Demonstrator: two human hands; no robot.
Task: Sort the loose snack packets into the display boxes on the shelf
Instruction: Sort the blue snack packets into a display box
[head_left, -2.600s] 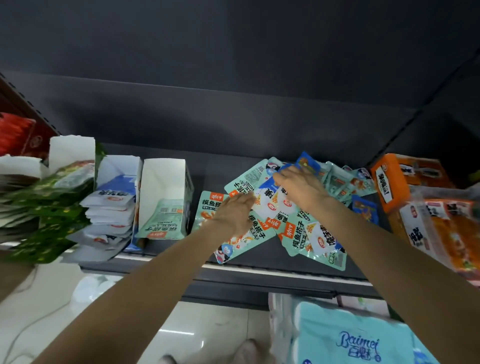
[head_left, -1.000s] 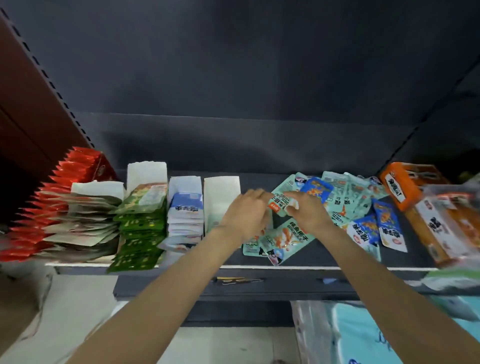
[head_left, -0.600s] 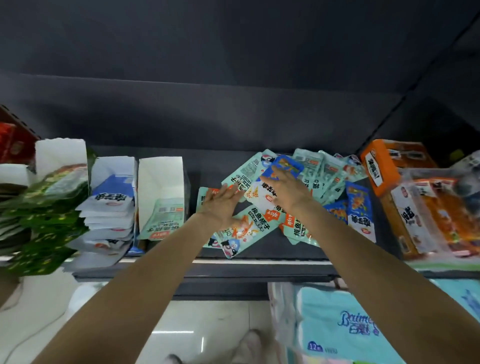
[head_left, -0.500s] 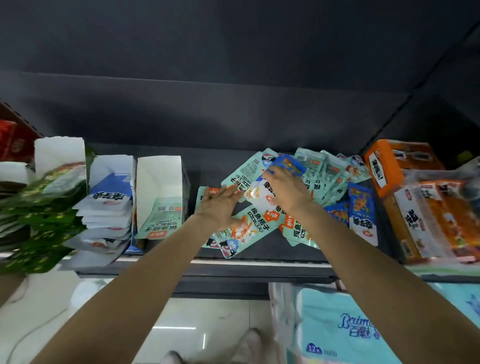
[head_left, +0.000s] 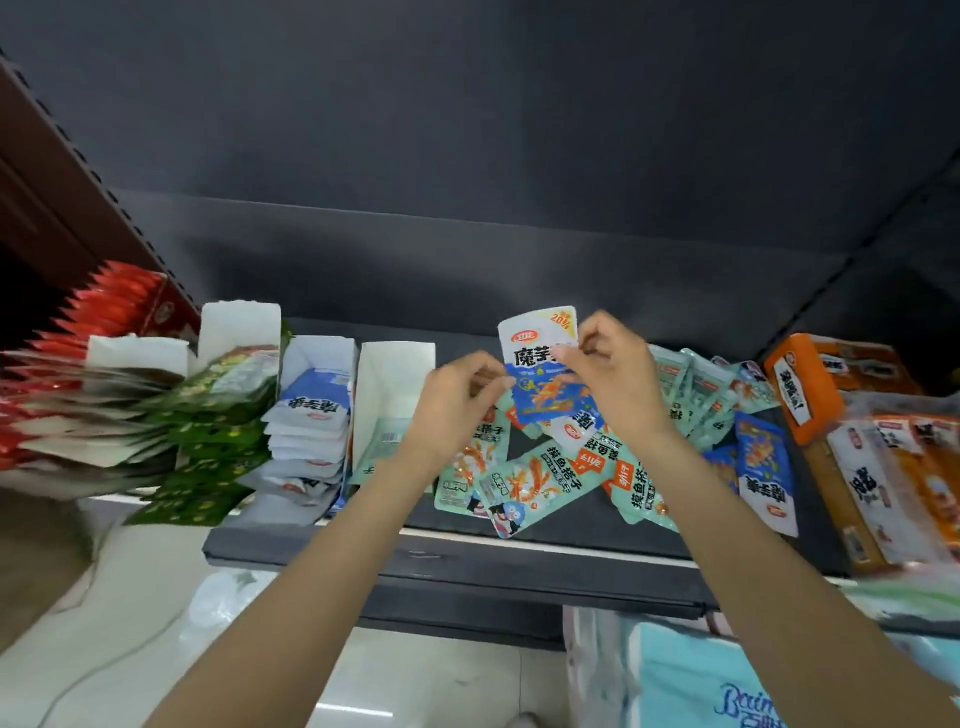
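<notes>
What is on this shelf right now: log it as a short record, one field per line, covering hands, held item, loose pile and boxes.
held item: blue-and-white packet, lifted above the pile
left hand: pinches the packet's lower left edge
right hand: pinches its upper right
loose pile: teal packets scattered on the shelf
matching box: blue-and-white box, stacked full
next box: white box, nearly empty
far right: orange box

Dark shelf (head_left: 545, 543): display boxes (head_left: 397, 379) left, loose packets (head_left: 535, 483) middle, probably cartons (head_left: 810, 384) right.

"20%" and "魔芋" on the lifted white-and-blue packet (head_left: 540, 364); "Baimei" partly visible on the teal pack (head_left: 727, 691) below.
</notes>
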